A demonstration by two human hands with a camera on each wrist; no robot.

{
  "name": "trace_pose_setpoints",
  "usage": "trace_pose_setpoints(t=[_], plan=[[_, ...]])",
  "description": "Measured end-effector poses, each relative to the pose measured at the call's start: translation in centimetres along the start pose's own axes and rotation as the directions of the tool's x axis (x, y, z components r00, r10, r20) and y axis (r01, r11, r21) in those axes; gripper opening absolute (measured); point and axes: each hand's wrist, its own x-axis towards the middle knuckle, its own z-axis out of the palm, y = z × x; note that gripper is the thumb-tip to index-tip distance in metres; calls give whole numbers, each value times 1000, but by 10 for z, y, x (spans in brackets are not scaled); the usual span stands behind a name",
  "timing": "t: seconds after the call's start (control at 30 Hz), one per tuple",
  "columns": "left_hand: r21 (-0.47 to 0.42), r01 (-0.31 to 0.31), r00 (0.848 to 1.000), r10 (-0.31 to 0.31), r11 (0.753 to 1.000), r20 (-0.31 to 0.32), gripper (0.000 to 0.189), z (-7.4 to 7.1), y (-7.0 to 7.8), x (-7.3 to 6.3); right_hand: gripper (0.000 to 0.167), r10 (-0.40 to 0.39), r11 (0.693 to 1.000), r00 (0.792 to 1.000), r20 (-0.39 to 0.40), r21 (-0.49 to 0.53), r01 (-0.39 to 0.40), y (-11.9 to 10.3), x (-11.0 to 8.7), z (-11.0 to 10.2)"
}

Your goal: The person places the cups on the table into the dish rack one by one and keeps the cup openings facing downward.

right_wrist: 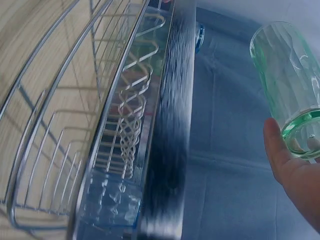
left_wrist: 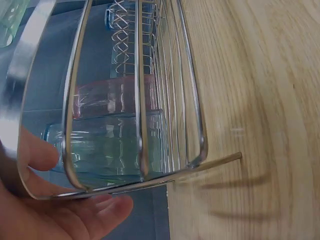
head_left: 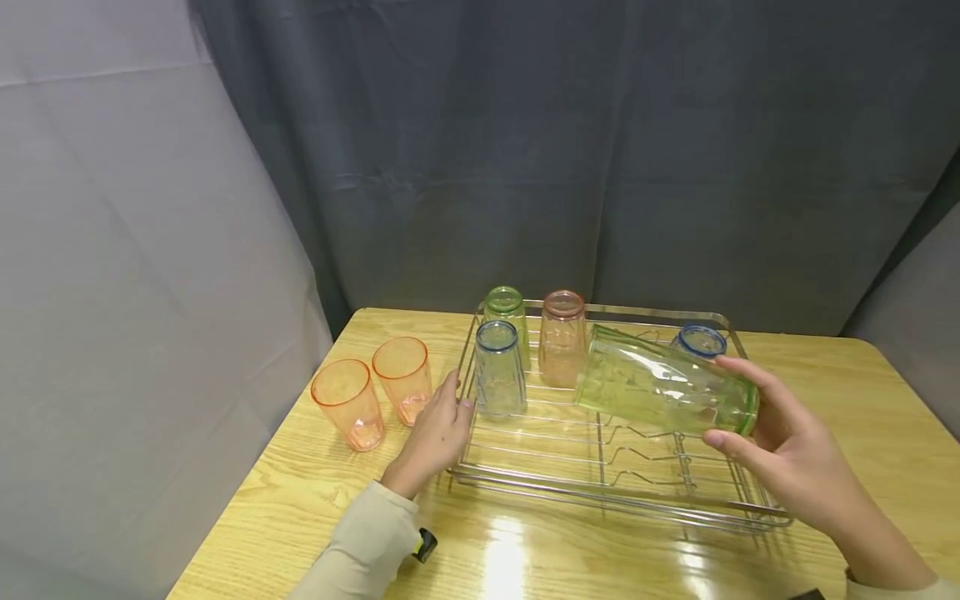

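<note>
My right hand (head_left: 798, 462) holds a clear green tumbler (head_left: 663, 383) near its base, thumb on the near side and fingers on the far side. The tumbler lies tilted over the right part of a wire dish rack (head_left: 622, 492), its mouth pointing left. My left hand (head_left: 435, 437) grips the rack's left rim, which runs between thumb and fingers in the left wrist view. Close by its thumb, an upside-down blue tumbler (head_left: 501, 375) stands in the rack. Behind this are an upside-down green tumbler (head_left: 506, 302) and a pink one (head_left: 562, 342).
Another blue tumbler (head_left: 701, 340) stands upside down at the rack's back right, partly hidden by the held tumbler. Two orange tumblers (head_left: 348, 408) stand upright on the wooden table (head_left: 285, 500) left of the rack. A dark curtain (head_left: 480, 167) hangs behind the table.
</note>
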Motion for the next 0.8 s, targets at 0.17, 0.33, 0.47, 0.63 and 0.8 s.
trace_pose_setpoints(t=[0.17,0.33,0.47,0.63,0.8], plan=[[-75,10,1000,-10,997,0,59,3,-4,1,83,49,965,998,-26,-255,-53,-6,0,-4],[-137,22,1000,-23,990,-10,54,5,-7,1,85,57,934,998,-28,-353,-63,-6,2,-7],[-163,53,998,-57,985,-16,50,6,-8,0,85,84,893,995,-53,-439,-99,-6,2,-9],[-215,85,996,-92,973,-22,49,7,-10,1,83,116,848,992,-46,-515,-123,-4,8,-15],[-216,85,995,-92,973,-23,50,7,-12,2,84,90,808,995,38,-587,-51,-1,18,-25]])
